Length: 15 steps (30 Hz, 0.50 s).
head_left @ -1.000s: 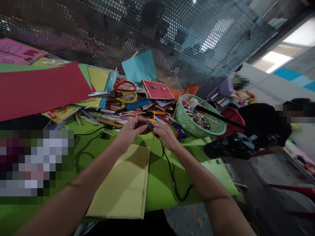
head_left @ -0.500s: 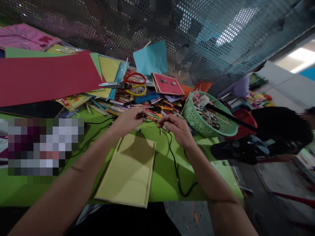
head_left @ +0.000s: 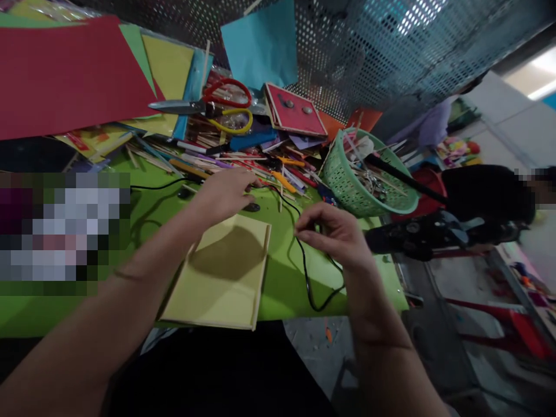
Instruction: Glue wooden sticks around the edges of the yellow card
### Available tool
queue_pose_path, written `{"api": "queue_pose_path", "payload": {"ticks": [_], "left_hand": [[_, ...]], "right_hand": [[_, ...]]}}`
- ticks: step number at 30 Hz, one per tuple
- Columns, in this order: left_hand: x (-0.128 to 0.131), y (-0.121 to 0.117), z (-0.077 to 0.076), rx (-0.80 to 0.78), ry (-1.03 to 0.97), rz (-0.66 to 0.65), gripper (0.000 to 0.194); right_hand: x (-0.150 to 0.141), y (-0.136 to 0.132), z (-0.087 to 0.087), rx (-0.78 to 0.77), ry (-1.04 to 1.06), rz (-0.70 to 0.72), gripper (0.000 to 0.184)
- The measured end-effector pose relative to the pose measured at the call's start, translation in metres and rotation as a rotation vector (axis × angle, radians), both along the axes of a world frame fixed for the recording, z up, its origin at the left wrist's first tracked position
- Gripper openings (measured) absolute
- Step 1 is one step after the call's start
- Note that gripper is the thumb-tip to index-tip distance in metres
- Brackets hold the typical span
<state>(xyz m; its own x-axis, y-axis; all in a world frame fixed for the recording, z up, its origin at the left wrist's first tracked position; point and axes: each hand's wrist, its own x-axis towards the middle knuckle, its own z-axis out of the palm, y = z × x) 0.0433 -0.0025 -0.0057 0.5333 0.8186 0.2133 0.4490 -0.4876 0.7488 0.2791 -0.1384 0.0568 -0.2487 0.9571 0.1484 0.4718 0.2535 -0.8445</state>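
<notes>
My left hand (head_left: 228, 194): half-curled, fingertips partly hidden; cannot tell if gripping. Dark piece (head_left: 252, 207) on table (head_left: 284, 289), just beside it, beyond the yellow board (head_left: 221, 298) at the near edge. My right hand (head_left: 334, 234): thumb and fingertips drawn together by the cable (head_left: 306, 269); contents unclear.

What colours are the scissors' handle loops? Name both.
Upper loop red, lower loop yellow; the head view shows them best.
</notes>
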Motion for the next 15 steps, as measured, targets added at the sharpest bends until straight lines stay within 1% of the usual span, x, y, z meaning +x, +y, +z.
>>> {"api": "queue_pose_path", "payload": {"ticks": [2,3,5,7,8,10,12,14,15], "left_hand": [[-0.009,-0.007,0.016,0.025,-0.035,0.012,0.021],[-0.014,-0.013,0.024,0.020,-0.064,0.011,0.022],[-0.028,-0.030,0.036,0.017,-0.103,-0.005,0.022],[-0.045,-0.054,0.042,0.092,-0.095,0.038,0.026],[-0.054,-0.068,0.042,0.113,-0.050,0.055,0.026],[-0.072,-0.099,0.035,0.082,0.096,0.050,0.027],[-0.088,-0.131,0.023,0.067,0.164,0.068,0.030],[-0.099,-0.160,0.008,0.018,0.232,0.100,0.034],[-0.102,-0.172,0.001,0.031,0.262,0.125,0.036]], "right_hand": [[-0.002,0.003,-0.013,0.024,-0.119,0.071,0.006],[-0.002,0.005,-0.020,0.042,-0.171,0.124,0.006],[-0.002,0.009,-0.032,0.086,-0.261,0.219,0.015],[0.000,0.012,-0.042,0.130,-0.334,0.267,0.022],[0.002,0.013,-0.046,0.151,-0.365,0.275,0.025],[0.005,0.014,-0.052,0.196,-0.420,0.284,0.028],[0.006,0.015,-0.056,0.242,-0.464,0.295,0.028],[0.006,0.015,-0.059,0.283,-0.494,0.307,0.029],[0.006,0.015,-0.060,0.297,-0.505,0.309,0.030]]}}
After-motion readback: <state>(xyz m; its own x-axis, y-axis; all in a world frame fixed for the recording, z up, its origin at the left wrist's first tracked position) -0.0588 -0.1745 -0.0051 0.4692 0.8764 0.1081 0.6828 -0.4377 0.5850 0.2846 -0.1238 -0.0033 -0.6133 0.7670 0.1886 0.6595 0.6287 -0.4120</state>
